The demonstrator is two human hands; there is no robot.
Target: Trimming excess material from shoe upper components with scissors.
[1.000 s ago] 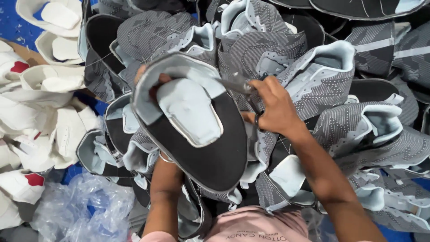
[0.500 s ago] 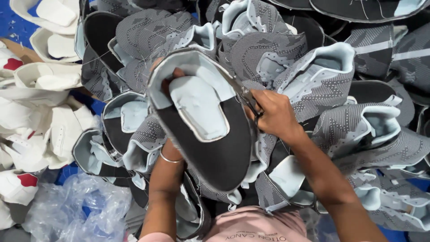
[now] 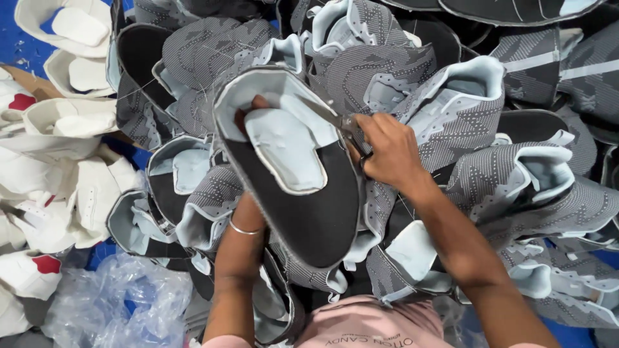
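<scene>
From the head view, a grey knit shoe upper (image 3: 290, 174) sits at the centre of the frame, turned so its dark inside and pale blue tongue face up. The left hand (image 3: 248, 113) is mostly hidden beneath it; only fingertips show, curled over the upper edge near the tongue, gripping from below. A thin bangle (image 3: 244, 229) rings that wrist. The right hand (image 3: 387, 151), just right of centre, is closed around small metal scissors (image 3: 345, 125), whose blades lie at the upper's right rim; I cannot tell whether the blades are parted.

All around and beneath, a heap of matching grey uppers (image 3: 464, 109) fills the middle and right of the frame, overlapping and crowding against both forearms. Along the left edge lies a separate pile of white uppers (image 3: 71, 116), some with red patches. At lower left, crumpled clear plastic bags (image 3: 116, 309) rest on a blue floor (image 3: 19, 45). A pink shirt (image 3: 367, 328) shows at the bottom edge.
</scene>
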